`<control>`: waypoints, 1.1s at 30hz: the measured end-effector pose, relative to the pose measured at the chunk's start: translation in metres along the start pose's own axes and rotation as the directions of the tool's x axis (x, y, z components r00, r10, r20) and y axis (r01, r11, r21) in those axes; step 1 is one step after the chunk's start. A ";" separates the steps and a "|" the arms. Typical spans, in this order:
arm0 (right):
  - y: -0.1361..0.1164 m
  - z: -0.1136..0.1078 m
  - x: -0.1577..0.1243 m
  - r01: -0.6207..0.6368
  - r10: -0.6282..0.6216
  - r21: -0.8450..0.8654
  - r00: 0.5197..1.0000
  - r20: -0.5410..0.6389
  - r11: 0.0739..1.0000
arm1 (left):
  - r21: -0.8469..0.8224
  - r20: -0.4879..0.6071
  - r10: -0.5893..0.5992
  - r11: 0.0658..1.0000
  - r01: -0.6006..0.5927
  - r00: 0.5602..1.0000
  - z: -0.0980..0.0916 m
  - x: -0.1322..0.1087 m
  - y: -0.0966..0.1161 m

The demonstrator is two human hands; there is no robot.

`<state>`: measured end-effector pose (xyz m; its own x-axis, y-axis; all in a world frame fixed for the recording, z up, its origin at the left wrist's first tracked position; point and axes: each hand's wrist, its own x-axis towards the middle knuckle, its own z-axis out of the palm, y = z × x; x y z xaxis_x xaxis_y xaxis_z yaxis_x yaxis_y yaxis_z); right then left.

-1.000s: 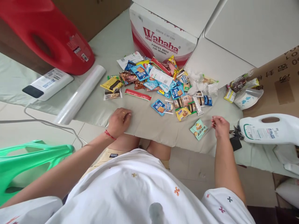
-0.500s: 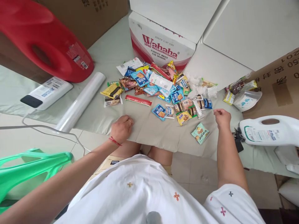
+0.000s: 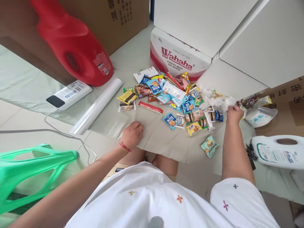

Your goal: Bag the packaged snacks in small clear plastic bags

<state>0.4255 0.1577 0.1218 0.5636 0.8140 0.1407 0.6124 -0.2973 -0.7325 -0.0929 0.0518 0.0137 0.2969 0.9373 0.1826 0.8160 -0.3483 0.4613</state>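
My left hand [image 3: 132,136], with a ring and a red wrist cord, rests loosely closed on the front edge of the cloth-covered surface; nothing shows in it. My right hand [image 3: 234,115] is closed at the right end of the crumpled clear plastic [image 3: 215,100]. Whether its fingers hold that plastic is hidden. Between the hands lies a heap of wrapped snacks, among them a blue biscuit packet [image 3: 170,121], a long red packet [image 3: 150,107] and a yellow cookie packet [image 3: 194,128]. A pale green packet [image 3: 210,146] lies alone near the front edge.
A Wahaha carton [image 3: 178,60] stands behind the heap. To the left are a red jug [image 3: 87,60], a white box [image 3: 71,95] and a clear film roll [image 3: 97,106]. On the right sit a translucent scoop-shaped container [image 3: 262,117], keys [image 3: 251,153] and a white detergent bottle [image 3: 280,152].
The whole view has shifted, so things sit lower and further right. My right hand has moved forward to the clear plastic. The left hand stays closed at the edge.
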 end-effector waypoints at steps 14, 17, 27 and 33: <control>-0.056 0.069 -0.287 -0.529 0.290 0.688 0.848 0.443 0.497 | -0.745 0.667 0.073 0.045 0.666 0.741 0.001 0.048 0.118; -0.061 0.081 -0.294 -0.509 0.234 0.623 0.850 0.471 0.594 | -0.772 0.634 0.031 -0.038 0.635 0.773 0.003 0.053 0.122; 0.013 0.009 -0.196 -0.099 0.022 -0.163 0.908 -0.417 0.982 | -0.803 0.479 -0.238 0.271 0.531 0.845 -0.010 0.031 0.100; 0.078 -0.025 -0.086 -0.283 0.220 -0.403 0.955 -0.197 0.870 | -0.763 0.465 -0.345 0.310 0.567 0.815 -0.021 0.007 0.079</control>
<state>0.4391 0.0521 0.0692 0.7823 0.6142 0.1042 0.5965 -0.6904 -0.4093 -0.0370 0.0303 0.0695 0.1909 0.8897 -0.4147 0.0428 0.4145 0.9091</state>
